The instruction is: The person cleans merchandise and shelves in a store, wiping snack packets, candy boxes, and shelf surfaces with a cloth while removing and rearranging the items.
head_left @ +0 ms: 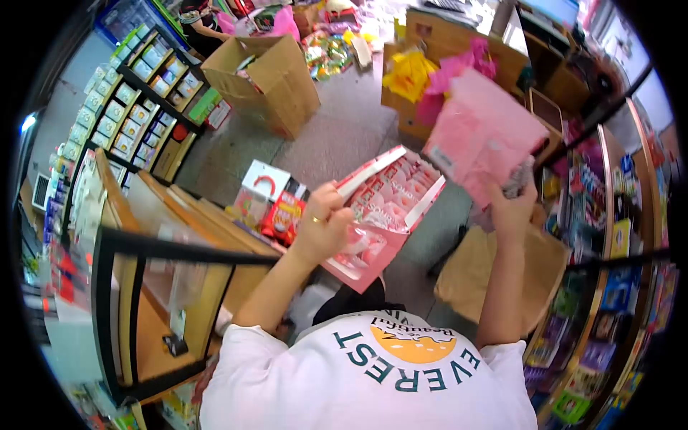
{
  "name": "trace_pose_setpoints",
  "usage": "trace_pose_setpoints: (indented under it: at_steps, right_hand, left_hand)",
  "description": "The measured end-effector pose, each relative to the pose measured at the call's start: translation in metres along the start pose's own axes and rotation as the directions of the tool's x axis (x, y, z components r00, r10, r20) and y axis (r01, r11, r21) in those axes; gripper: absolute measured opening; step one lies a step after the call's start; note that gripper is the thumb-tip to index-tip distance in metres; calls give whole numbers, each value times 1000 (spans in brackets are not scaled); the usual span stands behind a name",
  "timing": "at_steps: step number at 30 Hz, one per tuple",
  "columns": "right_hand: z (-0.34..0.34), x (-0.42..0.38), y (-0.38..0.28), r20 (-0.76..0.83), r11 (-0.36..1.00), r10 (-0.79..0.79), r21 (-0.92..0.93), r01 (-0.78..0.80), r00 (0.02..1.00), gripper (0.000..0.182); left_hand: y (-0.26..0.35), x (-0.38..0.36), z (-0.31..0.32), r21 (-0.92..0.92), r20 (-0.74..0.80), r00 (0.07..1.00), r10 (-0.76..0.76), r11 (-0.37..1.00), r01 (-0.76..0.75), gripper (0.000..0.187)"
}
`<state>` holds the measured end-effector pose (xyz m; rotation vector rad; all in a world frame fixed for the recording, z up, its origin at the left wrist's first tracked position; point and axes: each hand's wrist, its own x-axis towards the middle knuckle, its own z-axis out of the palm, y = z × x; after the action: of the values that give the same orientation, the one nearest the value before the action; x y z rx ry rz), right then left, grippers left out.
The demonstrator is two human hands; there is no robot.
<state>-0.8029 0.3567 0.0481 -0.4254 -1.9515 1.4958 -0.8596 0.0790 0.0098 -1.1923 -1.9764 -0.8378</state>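
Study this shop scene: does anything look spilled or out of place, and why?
Yes: colourful packets lie in a loose heap on the floor beside the open cardboard box, while white boxes at picture left stand in rows. Whether the heap was spilled or put there, I cannot tell.

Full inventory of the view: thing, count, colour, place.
Open box: one, pink-and-white, centre
Small packets: several, pink, inside it
Flat pouch: one, pink, right hand
Crumpled bag: one, yellow, back right
Carton: one, brown, floor, back left
Shiny pack: one, red, beside left hand
Small pack: one, white, beside it
Paper or card: one, brown, by right forearm
Shelving: several units, mixed colours, both sides
Other person: one, dark-clothed, top left
Shirt: one, white, bottom centre
Left hand: one, ringed, at box's left
Right hand: one, bare, gripping the pouch
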Motion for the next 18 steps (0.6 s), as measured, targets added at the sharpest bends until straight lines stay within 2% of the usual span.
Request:
trace_pose_setpoints:
  at_steps: [2,4,6,7,9,10,12,14,16,17,18]
  right_hand:
    - [59,52,-11,172,999,-35,-7,37,984,46]
    - [121,91,-18,282,982,-138,-86,168,949,41]
    - [176,126,-25,457,840,-107,-433,326,883,45]
    - [194,141,-20,464,848,-99,-424,318,880,45]
    - [236,180,-11,723,884,-61,-281,373,688,52]
    - [250,198,-17,713,980,-10,-133,150,701,53]
    - [279,250,10,698,999,31,9,-52,716,50]
    - [307,290,16,676,970,69,126,-207,734,35]
    - [343,335,35,742,982,-63,164,-90,668,33]
    - [359,356,42,746,982,-69,169,-89,662,33]
    - [377,379,48,775,995,-68,98,-14,628,34]
  left_hand:
    - [-50,19,18,2,-29,999,-15,1000,15,15]
    - [-97,33,37,-9,-27,999,-46,999,46,13]
    - [-135,62,44,8,6,999,-42,999,42,13]
    - [-153,70,48,17,20,999,-51,999,50,13]
    - [-201,90,57,103,-19,997,-79,991,80,13]
    - [-225,95,60,112,-8,996,-85,990,85,13]
    - [-275,107,73,159,-91,989,-117,979,131,15]
    - [-321,117,88,168,-112,983,-143,973,161,15]
    - [-372,133,102,271,-149,985,-88,954,126,15]
    - [-396,143,109,261,-151,985,-87,957,124,15]
    - [-420,157,114,276,-149,985,-86,953,125,15]
